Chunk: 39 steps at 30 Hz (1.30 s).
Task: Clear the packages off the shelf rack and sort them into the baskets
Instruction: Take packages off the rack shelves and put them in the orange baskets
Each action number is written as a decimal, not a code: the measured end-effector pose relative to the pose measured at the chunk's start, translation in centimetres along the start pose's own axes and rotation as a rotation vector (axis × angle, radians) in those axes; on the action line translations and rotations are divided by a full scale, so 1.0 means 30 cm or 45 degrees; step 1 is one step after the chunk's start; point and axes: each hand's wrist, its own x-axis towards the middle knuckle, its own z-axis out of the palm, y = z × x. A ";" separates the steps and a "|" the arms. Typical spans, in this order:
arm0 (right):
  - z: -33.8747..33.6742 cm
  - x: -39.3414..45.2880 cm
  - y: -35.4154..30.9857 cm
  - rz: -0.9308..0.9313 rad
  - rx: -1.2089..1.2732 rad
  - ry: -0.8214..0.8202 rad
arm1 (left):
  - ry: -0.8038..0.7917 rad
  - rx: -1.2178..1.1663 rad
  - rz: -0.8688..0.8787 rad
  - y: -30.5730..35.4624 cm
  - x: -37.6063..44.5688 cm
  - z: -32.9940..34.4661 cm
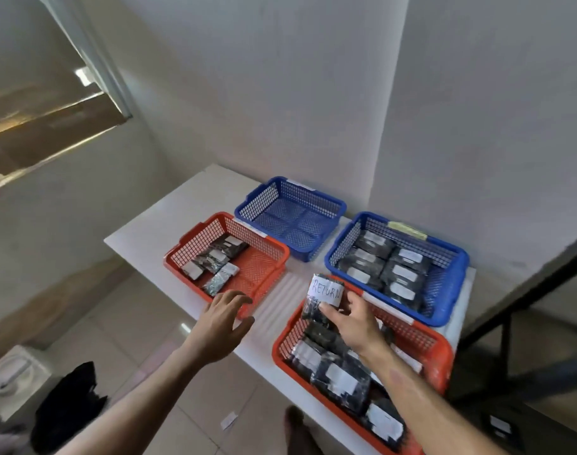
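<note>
My right hand (354,325) pinches a black package (323,298) with a white label reading RETURN, upright above the far end of the near red basket (439,362), which holds several black packages. My left hand (223,318) hovers with spread fingers at the near corner of the far red basket (178,254), which holds a few packages. A blue basket (457,280) at the right holds several labelled black packages. The blue basket (247,208) at the back holds nothing.
All the baskets stand on a white table (155,224) set in a white wall corner. A dark metal rack frame (523,310) stands to the right. On the tiled floor lie a black bag (70,408), a paper slip (228,420) and a white box (14,379).
</note>
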 end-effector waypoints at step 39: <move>1.114 0.939 0.020 0.570 -0.373 0.578 | -0.477 0.244 0.992 -1.225 0.626 0.112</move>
